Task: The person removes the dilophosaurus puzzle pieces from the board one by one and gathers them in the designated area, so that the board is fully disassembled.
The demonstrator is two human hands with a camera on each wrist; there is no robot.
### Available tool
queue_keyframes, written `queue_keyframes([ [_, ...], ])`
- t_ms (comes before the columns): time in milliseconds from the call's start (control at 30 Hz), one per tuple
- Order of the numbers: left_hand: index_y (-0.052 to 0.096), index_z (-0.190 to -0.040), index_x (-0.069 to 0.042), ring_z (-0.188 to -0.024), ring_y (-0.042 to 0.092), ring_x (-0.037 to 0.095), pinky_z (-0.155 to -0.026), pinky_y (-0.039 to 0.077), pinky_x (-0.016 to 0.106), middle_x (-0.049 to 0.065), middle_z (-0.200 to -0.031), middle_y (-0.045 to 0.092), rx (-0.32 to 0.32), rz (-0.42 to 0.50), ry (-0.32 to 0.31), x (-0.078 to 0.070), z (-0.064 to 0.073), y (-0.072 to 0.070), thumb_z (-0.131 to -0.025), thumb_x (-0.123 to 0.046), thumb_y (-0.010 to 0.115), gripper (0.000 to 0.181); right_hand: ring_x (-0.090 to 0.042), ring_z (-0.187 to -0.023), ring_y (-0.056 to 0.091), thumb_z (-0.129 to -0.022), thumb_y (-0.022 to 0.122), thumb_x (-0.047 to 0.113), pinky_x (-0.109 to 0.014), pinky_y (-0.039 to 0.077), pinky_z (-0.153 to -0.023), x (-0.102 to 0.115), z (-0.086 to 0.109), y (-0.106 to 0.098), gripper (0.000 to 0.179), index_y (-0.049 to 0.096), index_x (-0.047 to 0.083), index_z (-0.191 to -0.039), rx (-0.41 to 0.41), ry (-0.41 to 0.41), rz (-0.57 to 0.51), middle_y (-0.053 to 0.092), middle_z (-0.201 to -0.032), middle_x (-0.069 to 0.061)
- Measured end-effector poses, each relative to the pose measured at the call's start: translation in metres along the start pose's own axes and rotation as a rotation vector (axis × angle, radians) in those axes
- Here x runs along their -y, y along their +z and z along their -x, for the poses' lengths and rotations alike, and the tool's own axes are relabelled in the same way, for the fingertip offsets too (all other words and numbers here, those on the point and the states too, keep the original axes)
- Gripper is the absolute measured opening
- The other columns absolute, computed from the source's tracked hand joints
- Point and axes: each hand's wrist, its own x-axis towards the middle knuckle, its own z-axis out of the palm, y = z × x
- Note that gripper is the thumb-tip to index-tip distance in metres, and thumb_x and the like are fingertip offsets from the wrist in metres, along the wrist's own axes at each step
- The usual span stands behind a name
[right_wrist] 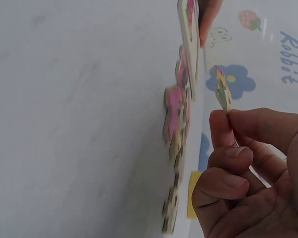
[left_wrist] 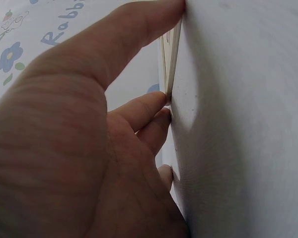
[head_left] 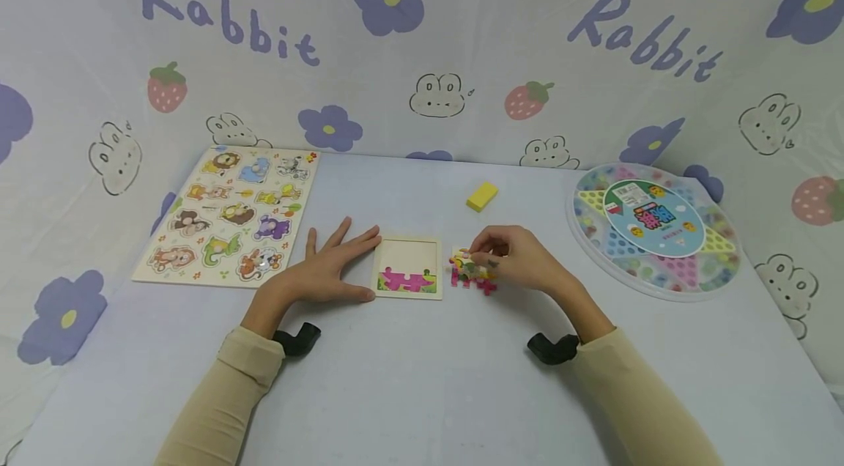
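Beige sleeve (head_left: 220, 393), thin puzzle piece (right_wrist: 222, 92), seemingly multicoloured

the right hand (head_left: 517, 257) partly hides puzzle pieces (head_left: 465, 272) (number unclear).

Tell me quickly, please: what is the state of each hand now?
Left hand: open, fingers spread, touching the square pale wooden puzzle tray.
Right hand: closed, pinching a small flat multicoloured puzzle piece.

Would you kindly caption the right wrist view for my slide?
Right hand pinches a puzzle piece, with loose pieces lying nearby.
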Motion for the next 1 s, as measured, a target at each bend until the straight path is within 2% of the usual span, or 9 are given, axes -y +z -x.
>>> queue_keyframes([
  [167,0.03,-0.169,-0.024,-0.168,-0.013,0.036,-0.122,-0.027,0.072,-0.005,-0.18,0.017,0.003,-0.002,-0.003,0.0,0.0,-0.001,-0.088,-0.046,0.081,0.099,-0.02,-0.089,0.063,-0.1,0.073,0.019,-0.027,0.054,-0.079,-0.016,0.011,-0.011,0.006,0.076,0.015,-0.105,-0.014,0.034,0.009,0.073,-0.1,-0.004],
  [433,0.03,-0.169,-0.025,-0.168,-0.012,0.036,-0.122,-0.028,0.072,-0.006,-0.18,0.018,-0.002,0.0,-0.005,0.003,0.0,0.001,-0.087,-0.047,0.082,0.099,-0.02,-0.09,0.063,-0.1,0.072,0.017,-0.022,0.054,-0.078,-0.036,0.029,-0.027,0.009,0.075,0.011,-0.106,-0.009,0.041,0.003,0.073,-0.101,-0.007],
  [700,0.029,-0.169,-0.026,-0.168,-0.013,0.035,-0.122,-0.028,0.072,-0.006,-0.18,0.017,0.001,-0.001,-0.001,0.005,-0.001,0.002,-0.088,-0.049,0.081,0.099,-0.018,-0.088,0.062,-0.1,0.072,0.014,-0.021,0.052,-0.076,-0.045,0.042,-0.032,0.008,0.074,0.009,-0.105,0.002,0.055,0.042,0.073,-0.099,-0.006],
  [900,0.028,-0.169,-0.028,-0.169,-0.014,0.031,-0.123,-0.028,0.069,-0.01,-0.18,0.015,0.009,-0.006,-0.01,0.005,-0.003,0.002,-0.088,-0.049,0.08,0.099,-0.018,-0.09,0.062,-0.1,0.072,0.016,-0.02,0.053,-0.077,-0.049,0.047,-0.032,0.009,0.074,0.01,-0.107,0.005,0.055,0.04,0.074,-0.101,-0.006],
  [1000,0.029,-0.169,-0.027,-0.169,-0.013,0.033,-0.123,-0.028,0.071,-0.009,-0.18,0.016,0.004,-0.005,-0.008,0.005,-0.002,0.002,-0.088,-0.049,0.081,0.099,-0.018,-0.09,0.062,-0.1,0.073,0.017,-0.021,0.053,-0.076,-0.05,0.048,-0.033,0.01,0.074,0.01,-0.107,0.008,0.056,0.037,0.074,-0.101,-0.006],
])
